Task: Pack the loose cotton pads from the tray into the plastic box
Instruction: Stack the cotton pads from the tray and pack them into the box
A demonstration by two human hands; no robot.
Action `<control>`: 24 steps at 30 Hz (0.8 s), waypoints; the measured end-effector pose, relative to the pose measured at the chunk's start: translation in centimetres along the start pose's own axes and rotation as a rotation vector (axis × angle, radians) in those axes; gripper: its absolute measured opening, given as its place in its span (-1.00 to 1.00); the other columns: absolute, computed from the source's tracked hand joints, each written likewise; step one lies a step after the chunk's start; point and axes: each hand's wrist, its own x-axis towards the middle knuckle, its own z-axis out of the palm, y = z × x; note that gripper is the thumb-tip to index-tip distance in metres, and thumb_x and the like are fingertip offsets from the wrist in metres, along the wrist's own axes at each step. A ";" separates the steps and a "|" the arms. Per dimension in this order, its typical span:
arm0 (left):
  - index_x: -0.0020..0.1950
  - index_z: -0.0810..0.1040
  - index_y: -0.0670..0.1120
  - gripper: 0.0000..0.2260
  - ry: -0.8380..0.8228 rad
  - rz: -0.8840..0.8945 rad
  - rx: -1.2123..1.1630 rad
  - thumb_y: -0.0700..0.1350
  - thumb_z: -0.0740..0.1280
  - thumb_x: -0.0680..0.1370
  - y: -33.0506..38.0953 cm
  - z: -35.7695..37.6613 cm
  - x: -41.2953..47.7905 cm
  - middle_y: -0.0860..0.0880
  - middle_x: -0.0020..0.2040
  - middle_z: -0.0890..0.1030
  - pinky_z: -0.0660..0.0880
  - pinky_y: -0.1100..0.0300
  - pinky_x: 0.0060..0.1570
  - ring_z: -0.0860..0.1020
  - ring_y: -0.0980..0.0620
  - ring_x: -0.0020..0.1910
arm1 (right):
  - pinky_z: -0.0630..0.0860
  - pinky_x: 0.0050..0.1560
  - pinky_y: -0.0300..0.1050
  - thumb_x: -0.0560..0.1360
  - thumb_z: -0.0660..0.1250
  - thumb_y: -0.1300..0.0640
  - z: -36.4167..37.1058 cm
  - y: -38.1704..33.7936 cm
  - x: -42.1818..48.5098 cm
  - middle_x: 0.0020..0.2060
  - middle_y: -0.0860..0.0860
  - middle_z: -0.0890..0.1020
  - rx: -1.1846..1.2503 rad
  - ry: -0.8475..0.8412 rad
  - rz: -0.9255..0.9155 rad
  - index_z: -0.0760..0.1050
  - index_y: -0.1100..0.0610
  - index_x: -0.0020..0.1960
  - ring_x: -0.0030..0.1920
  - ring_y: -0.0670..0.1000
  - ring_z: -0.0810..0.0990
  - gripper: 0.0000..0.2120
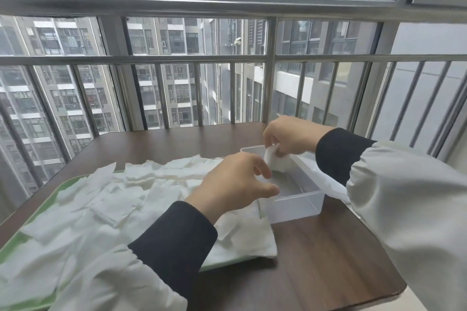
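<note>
A green tray (68, 183) on the left half of the table carries a heap of several loose white cotton pads (131, 192). Right of it stands a clear plastic box (295, 206) with no lid. My right hand (290, 137) hovers over the box's far end and pinches a small stack of cotton pads (276, 161) that hangs down into the box. My left hand (235, 182) floats at the box's near left corner, above the tray's right edge, with fingers loosely curled and nothing in it.
The brown wooden table (316, 255) ends close on the right and at the near right corner. A metal railing (177, 59) and window run just beyond its far edge. A crumpled white plastic bag (328, 182) lies right of the box, under my right sleeve.
</note>
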 end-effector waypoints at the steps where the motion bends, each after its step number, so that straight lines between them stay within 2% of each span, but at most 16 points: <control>1: 0.05 0.66 0.14 -0.75 0.002 0.002 -0.002 0.15 0.52 0.41 0.0 0.0 0.0 0.16 0.12 0.61 0.57 0.12 0.05 0.58 0.18 -0.02 | 0.46 -0.15 -0.19 0.46 0.49 0.24 0.0 0.1 0.0 -0.13 -0.10 0.55 0.017 0.010 0.002 0.59 -0.04 0.02 -0.09 0.01 0.57 -0.76; 2: 0.05 0.66 0.14 -0.74 0.004 0.003 -0.007 0.15 0.52 0.41 -0.1 0.0 0.0 0.16 0.12 0.60 0.57 0.12 0.06 0.58 0.18 -0.02 | 0.48 -0.13 -0.19 0.46 0.49 0.25 -0.1 0.2 -0.1 -0.15 -0.11 0.56 0.051 0.024 0.007 0.55 -0.04 0.00 -0.10 0.00 0.58 -0.76; 6: 0.06 0.66 0.13 -0.73 0.011 0.014 -0.025 0.14 0.53 0.41 -0.3 -0.1 0.1 0.16 0.09 0.61 0.57 0.12 0.07 0.58 0.18 -0.03 | 0.44 -0.26 -0.26 0.46 0.47 0.28 -0.8 0.9 -0.8 -0.10 -0.09 0.61 0.217 0.059 0.039 0.53 -0.04 0.00 -0.13 -0.09 0.59 -0.74; 11: 0.06 0.67 0.10 -0.78 0.055 0.059 -0.090 0.14 0.49 0.47 -0.5 -0.5 0.0 0.19 0.05 0.65 0.57 0.19 0.02 0.59 0.24 -0.05 | 0.41 -0.24 -0.30 0.49 0.47 0.20 -1.9 0.7 -3.0 -0.06 -0.11 0.61 0.296 0.118 0.022 0.54 -0.05 0.05 -0.12 -0.14 0.57 -0.78; 16: 0.05 0.65 0.09 -0.90 0.195 0.090 -0.120 0.03 0.42 0.56 0.0 -2.3 -0.4 0.19 -0.01 0.66 0.58 0.09 0.11 0.60 0.24 -0.06 | 0.44 -0.28 -0.43 0.53 0.44 0.14 -4.0 -1.9 -7.1 -0.13 -0.15 0.62 0.339 0.282 -0.079 0.59 -0.03 0.01 -0.20 -0.24 0.58 -0.89; 18: 0.06 0.65 0.08 -0.91 0.228 0.101 -0.135 -0.01 0.42 0.57 -0.2 -3.3 -1.1 0.18 0.00 0.66 0.56 0.12 0.13 0.60 0.24 -0.03 | 0.47 -0.22 -0.47 0.52 0.44 0.16 -4.4 -4.0 -9.5 -0.19 -0.18 0.64 0.384 0.328 -0.181 0.60 -0.02 -0.06 -0.19 -0.28 0.59 -0.91; 21: 0.03 0.61 0.09 -0.92 0.254 0.119 -0.196 -0.07 0.42 0.57 -0.8 -4.9 -2.6 0.20 -0.02 0.64 0.53 0.26 0.03 0.58 0.35 -0.08 | 0.52 -0.14 -0.39 0.48 0.47 0.02 -3.9 -7.5 -13.1 -0.19 -0.23 0.63 0.400 0.232 -0.305 0.62 -0.05 -0.05 -0.15 -0.23 0.60 -0.92; 24: 0.01 0.60 0.11 -0.91 0.264 0.122 -0.229 -0.08 0.42 0.56 -1.6 -6.1 -4.4 0.17 -0.02 0.66 0.48 0.32 -0.12 0.60 0.32 -0.13 | 0.45 0.02 -0.32 0.41 0.49 -0.19 -1.6 -10.2 -15.1 0.01 -0.22 0.58 0.258 0.048 -0.340 0.60 -0.09 0.16 -0.01 -0.21 0.51 -0.63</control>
